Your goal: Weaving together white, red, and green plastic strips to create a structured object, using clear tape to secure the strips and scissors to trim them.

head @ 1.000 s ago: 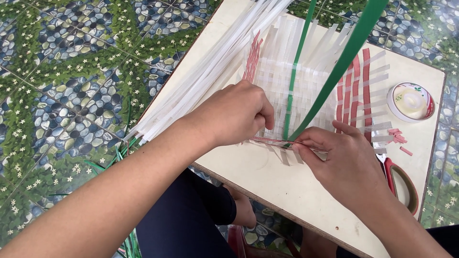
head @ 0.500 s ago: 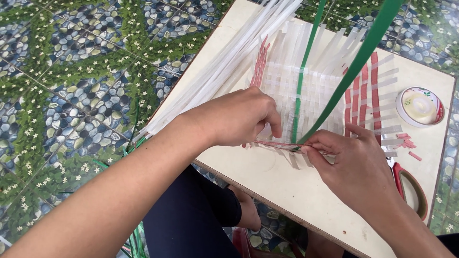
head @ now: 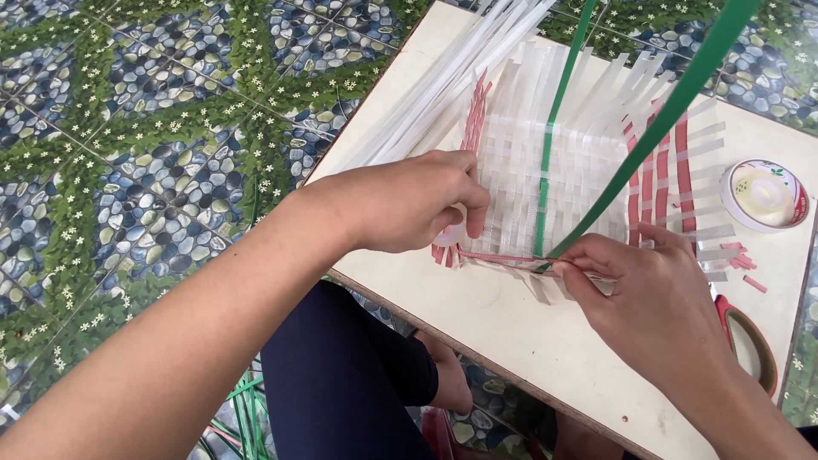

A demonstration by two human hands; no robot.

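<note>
Left hand [head: 409, 200] presses curled fingers on the weave's [head: 545, 183] near-left edge, pinning it flat. Right hand [head: 656, 298] pinches a red strip [head: 503, 255] w/ the green strip [head: 648, 136], keeping both taut along the near edge, mid-desk [head: 511, 332]. Tape roll [head: 764, 194] far right; no containers seen.

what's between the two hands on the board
In the head view, a thin red strip runs from the left hand to the right hand, along the near edge of the white woven mat. A green strip meets it there.
</note>
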